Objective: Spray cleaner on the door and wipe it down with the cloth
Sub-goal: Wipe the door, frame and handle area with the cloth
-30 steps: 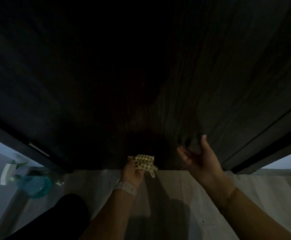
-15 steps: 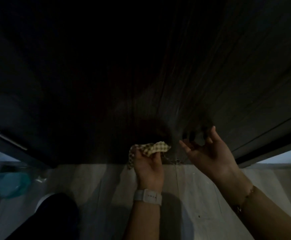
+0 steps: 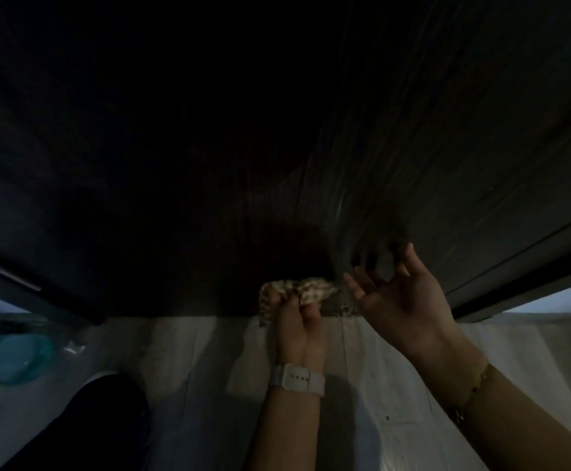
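Checked cloth (image 3: 297, 289) sat bunched in my left hand (image 3: 296, 321) at the dark door (image 3: 277, 147)'s bottom edge. My right hand (image 3: 403, 300) was open, empty. I judged firm, overlapping strokes best there.

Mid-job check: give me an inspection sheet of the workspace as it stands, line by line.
Surface: dark wood-grain door, dimly lit; small wet-looking spots near its bottom edge, right of the cloth.
Job's things: checked cloth bunched against the door's bottom edge; blue spray bottle lying on the floor at far left, blurred.
Clutter: nothing seen.
Hands: left hand gripping the cloth, white watch on its wrist; right hand open, empty, close to the door, bracelet on its wrist.
Cables: nothing seen.
Surroundings: pale floor; dark-clothed knee at lower left; light walls either side.
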### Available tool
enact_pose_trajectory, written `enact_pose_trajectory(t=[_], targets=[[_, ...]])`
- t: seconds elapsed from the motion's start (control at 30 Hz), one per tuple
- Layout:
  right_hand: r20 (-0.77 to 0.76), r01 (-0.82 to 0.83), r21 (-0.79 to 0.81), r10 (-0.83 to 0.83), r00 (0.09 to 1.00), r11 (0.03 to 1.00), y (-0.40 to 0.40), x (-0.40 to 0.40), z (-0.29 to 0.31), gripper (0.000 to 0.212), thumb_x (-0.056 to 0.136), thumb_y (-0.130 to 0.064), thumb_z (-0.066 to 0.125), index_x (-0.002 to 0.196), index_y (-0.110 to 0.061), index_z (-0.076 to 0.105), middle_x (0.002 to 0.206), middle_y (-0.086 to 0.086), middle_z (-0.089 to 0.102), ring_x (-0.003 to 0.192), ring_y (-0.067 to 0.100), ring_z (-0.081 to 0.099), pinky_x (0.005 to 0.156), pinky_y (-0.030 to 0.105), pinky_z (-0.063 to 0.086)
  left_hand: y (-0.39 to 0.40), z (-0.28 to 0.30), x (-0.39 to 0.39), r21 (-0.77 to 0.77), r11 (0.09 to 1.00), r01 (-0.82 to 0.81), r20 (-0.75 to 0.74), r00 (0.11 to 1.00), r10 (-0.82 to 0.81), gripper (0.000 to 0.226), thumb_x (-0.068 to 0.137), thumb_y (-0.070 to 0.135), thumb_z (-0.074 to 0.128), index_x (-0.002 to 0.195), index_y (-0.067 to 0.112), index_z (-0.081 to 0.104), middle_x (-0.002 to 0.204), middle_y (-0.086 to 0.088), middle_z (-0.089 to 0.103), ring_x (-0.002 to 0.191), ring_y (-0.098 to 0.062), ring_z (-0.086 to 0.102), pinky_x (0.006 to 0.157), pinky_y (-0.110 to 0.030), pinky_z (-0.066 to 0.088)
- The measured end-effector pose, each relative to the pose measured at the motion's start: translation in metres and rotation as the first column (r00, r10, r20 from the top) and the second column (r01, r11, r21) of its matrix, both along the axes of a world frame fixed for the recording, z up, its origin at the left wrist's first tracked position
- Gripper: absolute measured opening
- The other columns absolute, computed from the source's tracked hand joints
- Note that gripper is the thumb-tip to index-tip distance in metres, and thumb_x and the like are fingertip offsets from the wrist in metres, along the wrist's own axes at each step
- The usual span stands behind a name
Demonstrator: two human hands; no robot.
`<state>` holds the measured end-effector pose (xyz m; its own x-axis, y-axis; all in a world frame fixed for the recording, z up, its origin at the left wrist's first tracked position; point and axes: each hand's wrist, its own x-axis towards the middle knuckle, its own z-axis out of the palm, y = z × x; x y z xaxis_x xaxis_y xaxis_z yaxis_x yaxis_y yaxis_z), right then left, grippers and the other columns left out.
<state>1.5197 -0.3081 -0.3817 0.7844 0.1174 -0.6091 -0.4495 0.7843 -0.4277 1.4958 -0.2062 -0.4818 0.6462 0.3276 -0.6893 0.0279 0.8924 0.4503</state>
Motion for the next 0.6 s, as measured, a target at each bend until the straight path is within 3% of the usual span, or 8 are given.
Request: enact_pose_trajectory(t=[0.07,0.13,0.27,0.37,0.4,0.47,0.53,0.6], targets=[[0.008,-0.006,0.011,0.006,1.0,1.0,-0.001,0.001,0.001,0.04,0.098,-0.041,0.046,0.125,-0.019,0.064,0.127,0.009,0.064,0.118,0.025,0.058,0.106,0.042,0.04,-0.004,0.023,-0.006,0.138,0.99,0.005,0.087,0.996,-0.017,0.04,0.1,-0.001,0.039,0.136,0.014,0.044,0.126,-0.002,0.053,0.11,-0.013,0.057,0.081,-0.01,0.05],[0.011,-0.011,0.018,0.011,1.0,1.0,-0.001,0.001,0.003,0.04,0.099,-0.041,0.045,0.125,-0.017,0.064,0.126,0.01,0.065,0.116,0.026,0.06,0.106,0.042,0.04,-0.008,0.037,-0.006,0.334,0.943,0.013,0.116,0.992,-0.055,0.045,0.101,0.003,0.038,0.145,0.014,0.038,0.136,-0.004,0.047,0.122,-0.022,0.051,0.095,-0.025,0.049],[-0.02,-0.008,0.024,0.009,1.0,1.0,-0.002,0.001,0.001,0.039,0.099,-0.039,0.044,0.125,-0.017,0.064,0.126,0.011,0.064,0.121,0.028,0.056,0.113,0.045,0.033,0.001,0.031,0.017,-0.004,0.976,-0.218,-0.012,0.976,0.218,0.046,0.105,0.014,0.029,0.15,0.023,0.029,0.129,-0.004,0.051,0.099,-0.019,0.057,0.074,-0.028,0.051],[-0.008,-0.004,0.021,0.004,1.0,1.0,-0.001,0.0,-0.003,0.038,0.099,-0.039,0.044,0.127,-0.02,0.062,0.127,0.01,0.064,0.122,0.028,0.055,0.113,0.045,0.032,0.024,-0.015,0.028,-0.165,0.965,-0.205,-0.17,0.969,0.177,0.049,0.09,0.019,0.048,0.139,0.018,0.042,0.14,-0.001,0.044,0.134,-0.029,0.04,0.096,-0.04,0.041],[0.002,-0.003,0.017,0.003,1.0,1.0,-0.001,-0.001,-0.004,0.038,0.099,-0.039,0.044,0.128,-0.02,0.061,0.128,0.009,0.063,0.121,0.027,0.055,0.111,0.045,0.033,0.025,-0.035,0.03,-0.21,0.968,-0.139,-0.172,0.98,0.104,0.05,0.072,0.027,0.058,0.121,0.019,0.055,0.147,-0.006,0.042,0.139,-0.031,0.034,0.096,-0.036,0.038],[0.014,-0.013,0.01,0.013,1.0,1.0,0.004,-0.002,-0.003,0.038,0.1,-0.038,0.042,0.129,-0.021,0.059,0.128,0.008,0.064,0.12,0.026,0.057,0.109,0.044,0.033,0.026,-0.071,0.014,0.029,0.984,0.177,-0.319,0.934,-0.158,0.033,0.064,0.033,0.068,0.093,0.018,0.063,0.136,-0.022,0.052,0.133,-0.04,0.04,0.092,-0.01,0.022],[0.013,-0.012,-0.012,0.012,1.0,1.0,0.007,-0.002,-0.004,0.038,0.1,-0.038,0.042,0.13,-0.021,0.058,0.128,0.005,0.064,0.119,0.024,0.058,0.111,0.044,0.032,0.038,-0.072,0.007,0.081,0.991,0.103,-0.296,0.952,-0.075,0.031,0.089,0.007,0.061,0.117,-0.006,0.06,0.131,-0.028,0.054,0.12,-0.024,0.051,0.074,0.002,0.012],[0.013,-0.016,-0.044,0.016,1.0,0.999,0.008,0.0,-0.009,0.039,0.1,-0.039,0.042,0.132,-0.022,0.056,0.13,0.004,0.063,0.12,0.024,0.058,0.112,0.045,0.031,0.043,-0.042,-0.003,0.032,0.998,-0.053,-0.058,0.997,0.054,0.043,0.1,0.005,0.044,0.143,-0.002,0.04,0.145,-0.023,0.042,0.114,-0.019,0.046,0.103,-0.006,0.016]])
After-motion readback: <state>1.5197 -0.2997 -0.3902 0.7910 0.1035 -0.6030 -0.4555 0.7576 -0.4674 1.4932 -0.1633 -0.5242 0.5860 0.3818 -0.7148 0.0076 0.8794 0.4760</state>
